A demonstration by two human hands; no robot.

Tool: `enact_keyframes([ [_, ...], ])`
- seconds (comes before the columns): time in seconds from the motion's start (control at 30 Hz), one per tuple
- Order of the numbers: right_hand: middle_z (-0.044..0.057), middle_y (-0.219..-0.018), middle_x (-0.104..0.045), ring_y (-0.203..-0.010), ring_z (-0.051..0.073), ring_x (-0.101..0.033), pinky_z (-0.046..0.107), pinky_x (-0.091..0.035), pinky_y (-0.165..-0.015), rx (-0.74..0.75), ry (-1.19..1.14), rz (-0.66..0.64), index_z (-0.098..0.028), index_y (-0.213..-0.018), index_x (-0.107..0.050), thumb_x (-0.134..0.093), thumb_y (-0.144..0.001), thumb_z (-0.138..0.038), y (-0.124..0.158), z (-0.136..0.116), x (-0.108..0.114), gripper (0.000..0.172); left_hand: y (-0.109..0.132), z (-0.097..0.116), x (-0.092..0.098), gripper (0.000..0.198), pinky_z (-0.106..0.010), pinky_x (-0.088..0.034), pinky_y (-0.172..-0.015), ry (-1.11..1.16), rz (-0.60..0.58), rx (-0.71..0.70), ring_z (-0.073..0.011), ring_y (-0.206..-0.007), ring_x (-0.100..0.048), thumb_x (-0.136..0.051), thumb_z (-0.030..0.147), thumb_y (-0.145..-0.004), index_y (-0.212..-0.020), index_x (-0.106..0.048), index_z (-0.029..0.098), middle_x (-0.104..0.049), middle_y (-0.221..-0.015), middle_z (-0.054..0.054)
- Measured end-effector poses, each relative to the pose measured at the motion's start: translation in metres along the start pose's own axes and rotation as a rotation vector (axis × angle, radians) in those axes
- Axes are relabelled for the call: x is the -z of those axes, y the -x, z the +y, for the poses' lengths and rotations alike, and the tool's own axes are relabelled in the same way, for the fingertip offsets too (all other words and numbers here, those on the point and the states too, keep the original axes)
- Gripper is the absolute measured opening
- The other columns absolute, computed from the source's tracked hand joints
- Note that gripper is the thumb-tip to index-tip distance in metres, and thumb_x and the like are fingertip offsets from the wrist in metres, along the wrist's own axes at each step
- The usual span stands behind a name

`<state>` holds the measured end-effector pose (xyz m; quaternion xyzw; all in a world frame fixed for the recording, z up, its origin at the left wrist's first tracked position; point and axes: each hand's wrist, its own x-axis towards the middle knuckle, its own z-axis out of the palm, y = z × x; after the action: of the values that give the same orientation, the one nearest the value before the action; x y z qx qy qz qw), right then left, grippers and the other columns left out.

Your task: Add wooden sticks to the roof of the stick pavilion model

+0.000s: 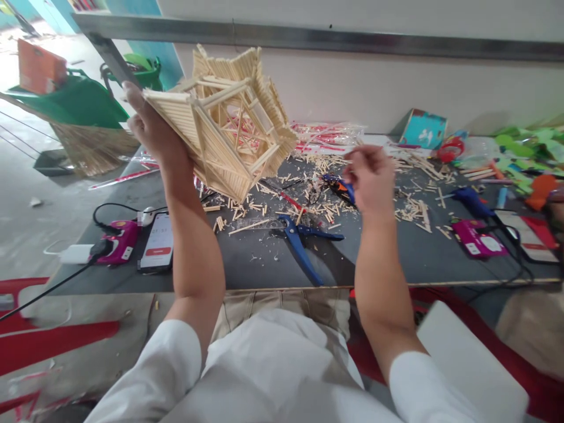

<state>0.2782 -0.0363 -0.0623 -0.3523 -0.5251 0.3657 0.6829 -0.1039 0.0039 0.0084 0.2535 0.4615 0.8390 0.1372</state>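
Observation:
My left hand (150,126) is raised above the table and grips a model house built of thin wooden sticks (229,120), tilted so its open underside faces me. My right hand (370,176) hovers to the right of the model, fingers curled in a pinch; what it holds, if anything, is too small to make out. Under that hand, cut stick pieces (317,197) lie scattered on the dark grey table (388,258), beside a blue and orange tool (339,188).
Blue-handled cutters (302,238) lie near the front middle. A phone (157,242) and a pink box (121,241) with cables sit at the left. A blue glue gun (473,202), another pink box (478,241) and green craft scraps (524,150) fill the right. A broom (88,147) lies at the far left.

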Motion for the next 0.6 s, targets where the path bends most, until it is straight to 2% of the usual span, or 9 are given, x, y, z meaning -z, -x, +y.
enact_keyframes([
  [0.1,0.004,-0.128,-0.070,-0.080,0.013,-0.069,0.026,-0.059,-0.061,-0.073,0.213,-0.419,-0.031,-0.120,-0.069,-0.087,-0.077,-0.044,0.014,0.020,-0.040,0.049,0.003,-0.002,-0.003,0.054,-0.032,-0.050,-0.104,0.014,-0.036,-0.016,-0.0126,-0.102,-0.061,-0.022,0.062,-0.109,-0.107,-0.043,0.012,-0.048,-0.105,-0.004],
  [0.17,0.006,-0.145,-0.061,-0.089,0.016,-0.071,0.030,-0.061,-0.069,-0.088,0.313,-0.534,-0.034,-0.133,-0.064,-0.089,-0.075,-0.045,0.020,0.033,-0.056,0.065,0.005,-0.001,-0.005,0.051,-0.029,-0.048,-0.107,0.029,-0.041,-0.018,-0.0127,-0.109,-0.060,-0.024,0.060,-0.110,-0.109,-0.042,0.012,-0.047,-0.107,-0.004],
  [0.23,0.007,-0.147,-0.060,-0.088,0.018,-0.072,0.031,-0.060,-0.068,-0.103,0.393,-0.579,-0.034,-0.136,-0.062,-0.091,-0.070,-0.047,0.023,0.046,-0.068,0.073,0.010,0.002,-0.008,0.047,-0.027,-0.045,-0.110,0.029,-0.047,-0.002,-0.0118,-0.116,-0.059,-0.021,0.054,-0.112,-0.108,-0.042,0.012,-0.045,-0.107,-0.003],
  [0.3,0.008,-0.134,-0.069,-0.083,0.018,-0.072,0.031,-0.058,-0.066,-0.121,0.419,-0.590,-0.029,-0.124,-0.067,-0.092,-0.069,-0.050,0.025,0.059,-0.078,0.064,0.015,0.009,-0.011,0.047,-0.027,-0.043,-0.113,0.012,-0.053,0.023,-0.0117,-0.121,-0.057,-0.013,0.049,-0.113,-0.106,-0.042,0.012,-0.043,-0.107,-0.003],
  [0.37,0.006,-0.107,-0.078,-0.076,0.017,-0.071,0.030,-0.056,-0.065,-0.132,0.392,-0.596,-0.023,-0.103,-0.073,-0.086,-0.075,-0.053,0.026,0.069,-0.086,0.042,0.021,0.016,-0.013,0.049,-0.030,-0.042,-0.115,-0.010,-0.047,0.047,-0.0129,-0.124,-0.057,-0.007,0.045,-0.113,-0.103,-0.041,0.012,-0.041,-0.108,-0.003],
  [0.4,0.005,-0.093,-0.078,-0.071,0.016,-0.069,0.029,-0.055,-0.063,-0.136,0.373,-0.599,-0.022,-0.093,-0.074,-0.082,-0.079,-0.052,0.026,0.072,-0.087,0.035,0.023,0.020,-0.014,0.048,-0.031,-0.043,-0.115,-0.014,-0.042,0.053,-0.0135,-0.125,-0.057,-0.006,0.044,-0.113,-0.102,-0.041,0.013,-0.041,-0.108,-0.003],
  [0.47,0.002,-0.075,-0.075,-0.061,0.013,-0.065,0.027,-0.052,-0.057,-0.159,0.366,-0.581,-0.021,-0.083,-0.075,-0.076,-0.086,-0.051,0.022,0.074,-0.083,0.030,0.026,0.026,-0.013,0.045,-0.030,-0.044,-0.113,-0.013,-0.035,0.057,-0.0133,-0.125,-0.056,-0.009,0.041,-0.114,-0.098,-0.041,0.014,-0.040,-0.106,-0.002],
  [0.53,0.001,-0.070,-0.074,-0.054,0.011,-0.063,0.025,-0.052,-0.052,-0.191,0.352,-0.456,-0.020,-0.082,-0.076,-0.077,-0.085,-0.051,0.013,0.071,-0.070,0.031,0.025,0.027,-0.011,0.036,-0.027,-0.047,-0.110,-0.013,-0.029,0.055,-0.0120,-0.120,-0.058,-0.018,0.037,-0.114,-0.095,-0.040,0.016,-0.042,-0.103,-0.002],
  [0.6,0.000,-0.067,-0.072,-0.051,0.010,-0.063,0.023,-0.051,-0.047,-0.198,0.240,-0.194,-0.020,-0.082,-0.074,-0.079,-0.081,-0.058,-0.002,0.065,-0.052,0.039,0.018,0.023,-0.007,0.028,-0.026,-0.049,-0.107,0.002,-0.015,0.045,-0.0115,-0.114,-0.059,-0.029,0.036,-0.113,-0.095,-0.040,0.017,-0.045,-0.102,-0.002],
])
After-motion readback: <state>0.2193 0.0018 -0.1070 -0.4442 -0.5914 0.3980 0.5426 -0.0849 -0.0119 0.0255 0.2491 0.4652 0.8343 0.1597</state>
